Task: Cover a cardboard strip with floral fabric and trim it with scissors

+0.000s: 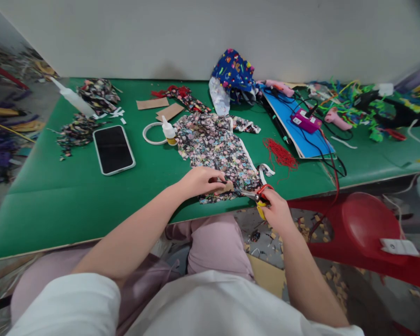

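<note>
A floral fabric piece [215, 144] with white edging lies spread on the green table in front of me. My left hand [205, 181] is at its near edge, thumb and fingers pinched on the fabric beside a small brown cardboard piece [227, 188]. My right hand [277, 209] grips scissors [261, 205] with red and yellow handles, their blades pointing left at the fabric's near right corner. How far the blades are apart is too small to tell. A white strip [266, 171] curls just above the scissors.
Left on the table [56, 200] lie a phone [114, 149], a white tape roll [150, 135] and a small glue bottle [168, 130]. Red threads [282, 153], a blue folder [287, 121] and a purple device [306, 121] with cables lie right. A red stool [371, 224] stands lower right.
</note>
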`<state>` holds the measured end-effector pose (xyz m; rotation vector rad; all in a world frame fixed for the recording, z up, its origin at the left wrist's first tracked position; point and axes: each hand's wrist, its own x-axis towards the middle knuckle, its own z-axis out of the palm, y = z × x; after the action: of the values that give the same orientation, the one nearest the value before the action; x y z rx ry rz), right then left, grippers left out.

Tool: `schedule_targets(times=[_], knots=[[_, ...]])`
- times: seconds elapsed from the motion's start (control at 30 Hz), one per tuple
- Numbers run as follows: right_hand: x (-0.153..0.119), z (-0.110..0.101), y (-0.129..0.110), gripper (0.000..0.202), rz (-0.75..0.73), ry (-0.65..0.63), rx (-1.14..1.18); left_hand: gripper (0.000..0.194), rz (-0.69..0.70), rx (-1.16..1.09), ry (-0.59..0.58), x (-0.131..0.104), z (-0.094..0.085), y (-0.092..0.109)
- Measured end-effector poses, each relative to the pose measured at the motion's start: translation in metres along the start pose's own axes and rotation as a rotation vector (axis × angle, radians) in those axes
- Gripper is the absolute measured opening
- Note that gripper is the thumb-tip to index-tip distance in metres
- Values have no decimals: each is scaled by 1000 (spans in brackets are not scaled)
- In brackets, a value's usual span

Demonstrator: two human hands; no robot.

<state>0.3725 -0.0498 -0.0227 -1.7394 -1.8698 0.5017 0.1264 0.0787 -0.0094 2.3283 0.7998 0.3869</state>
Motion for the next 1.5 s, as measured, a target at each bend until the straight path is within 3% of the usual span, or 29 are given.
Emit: schedule_targets(times=[0.13, 0.37, 0.53, 0.67, 0.77, 0.93, 1.1, 1.27, 1.4, 1.5], knots=[[0, 1, 0, 29, -7, 13, 8, 29, -151, -166, 90, 1, -6, -1], [3, 1, -4, 28, -76, 6, 4, 34, -377, -323, 442, 0, -17, -18], [1, 0, -11, 35, -138, 12, -31, 32, -418, -444, 492, -1, -20, -21], [2, 9, -31, 39, -285, -144, -41, 29, -432, -538, 553, 0, -21, -22], [14, 18, -45, 33, -302, -281, -117, 28, -430, -555, 640, -1, -25, -24], [66, 28, -46, 24, -243, -226, -171, 29, -439, -493, 782, -23, -41, -30], [132, 43, -42, 23, -158, -152, -233, 31, -552, -313, 668, -58, -59, -36], [180, 61, -47, 25, -98, -51, -226, 35, -606, -111, 466, -76, -68, -45], [206, 72, -50, 28, -50, 35, -197, 35, -563, 20, 291, -76, -68, -50], [217, 76, -47, 33, -50, 71, -161, 33, -483, 201, 246, -76, -68, -54]])
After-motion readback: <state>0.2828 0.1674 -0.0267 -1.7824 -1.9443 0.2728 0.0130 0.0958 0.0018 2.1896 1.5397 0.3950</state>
